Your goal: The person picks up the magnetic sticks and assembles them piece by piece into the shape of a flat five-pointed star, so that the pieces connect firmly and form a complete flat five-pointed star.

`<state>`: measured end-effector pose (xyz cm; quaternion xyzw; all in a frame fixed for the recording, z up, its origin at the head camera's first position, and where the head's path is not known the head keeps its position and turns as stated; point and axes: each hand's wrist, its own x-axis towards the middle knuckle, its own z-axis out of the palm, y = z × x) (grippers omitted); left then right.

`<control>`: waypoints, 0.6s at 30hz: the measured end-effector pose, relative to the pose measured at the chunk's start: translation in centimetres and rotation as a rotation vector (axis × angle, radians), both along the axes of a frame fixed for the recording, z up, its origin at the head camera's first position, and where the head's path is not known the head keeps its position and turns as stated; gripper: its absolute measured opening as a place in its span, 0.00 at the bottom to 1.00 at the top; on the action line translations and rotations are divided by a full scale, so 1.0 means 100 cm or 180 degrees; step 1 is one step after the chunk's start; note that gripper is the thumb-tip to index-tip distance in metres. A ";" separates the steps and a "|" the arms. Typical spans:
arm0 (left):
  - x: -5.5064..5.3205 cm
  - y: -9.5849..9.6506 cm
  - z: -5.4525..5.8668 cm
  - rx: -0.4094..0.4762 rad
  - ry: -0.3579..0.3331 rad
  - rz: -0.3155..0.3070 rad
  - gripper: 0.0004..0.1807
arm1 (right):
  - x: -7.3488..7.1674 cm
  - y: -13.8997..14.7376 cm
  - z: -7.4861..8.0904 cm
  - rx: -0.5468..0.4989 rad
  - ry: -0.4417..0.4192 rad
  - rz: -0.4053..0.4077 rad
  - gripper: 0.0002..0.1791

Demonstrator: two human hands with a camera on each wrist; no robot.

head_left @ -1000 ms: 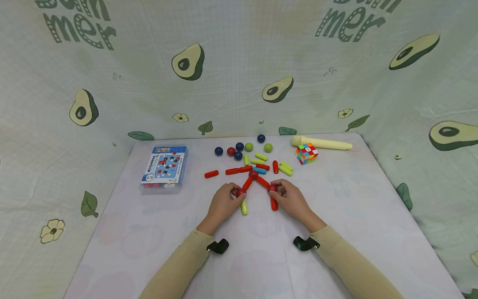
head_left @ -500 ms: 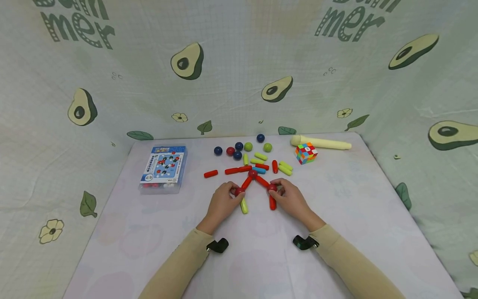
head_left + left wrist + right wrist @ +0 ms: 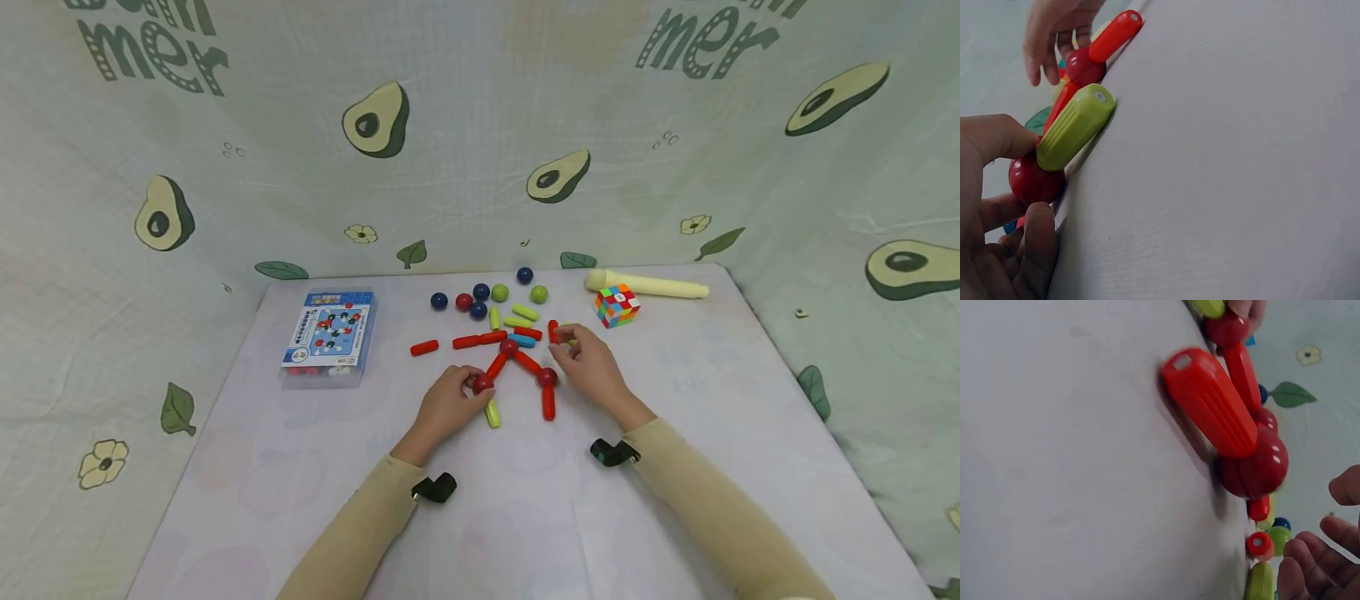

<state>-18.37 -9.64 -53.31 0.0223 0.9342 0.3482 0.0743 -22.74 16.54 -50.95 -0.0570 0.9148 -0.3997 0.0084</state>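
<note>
My left hand (image 3: 452, 404) pinches a red ball (image 3: 1036, 180) between thumb and fingers. From that ball a yellow-green magnetic stick (image 3: 1076, 127) points toward me, and a red stick (image 3: 497, 365) runs up to a red ball (image 3: 508, 348) at the peak. Another red stick (image 3: 528, 363) slopes down right to a third red ball (image 3: 1254, 464), which bears a red stick (image 3: 1210, 403) pointing toward me. My right hand (image 3: 592, 367) is off this chain, fingers spread and relaxed, its fingertips right by a loose red stick (image 3: 552, 331).
Behind the chain lie loose red sticks (image 3: 467, 342), a blue stick (image 3: 522, 340), yellow-green sticks (image 3: 525, 312) and several balls (image 3: 478, 310). A boxed set (image 3: 327, 337) lies at left. A puzzle cube (image 3: 617, 306) and a pale yellow microphone-shaped stick (image 3: 652, 285) sit back right.
My right hand has let go of the right red ball and moved up and slightly right to the loose red stick. The left hand keeps its hold on the left ball.
</note>
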 end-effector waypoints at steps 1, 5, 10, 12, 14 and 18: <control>-0.001 -0.001 0.000 0.0000 -0.0004 -0.0008 0.23 | -0.008 0.000 0.002 0.0007 0.0036 -0.0002 0.22; -0.002 -0.004 -0.002 0.0035 -0.0028 -0.0032 0.22 | -0.043 0.003 0.005 0.0105 0.0075 0.0014 0.23; -0.002 -0.006 -0.005 0.0129 -0.0083 -0.0037 0.22 | -0.082 0.005 0.006 0.0345 -0.0077 0.0175 0.28; -0.003 -0.007 -0.005 0.0178 -0.0099 -0.0038 0.22 | -0.094 0.005 0.005 0.0428 -0.0159 0.0256 0.29; -0.003 -0.007 -0.006 0.0208 -0.0110 -0.0051 0.23 | -0.103 0.005 0.004 0.0463 -0.0237 0.0319 0.30; -0.004 -0.008 -0.005 0.0243 -0.0132 -0.0075 0.25 | -0.118 0.001 0.001 0.0522 -0.0273 0.0446 0.30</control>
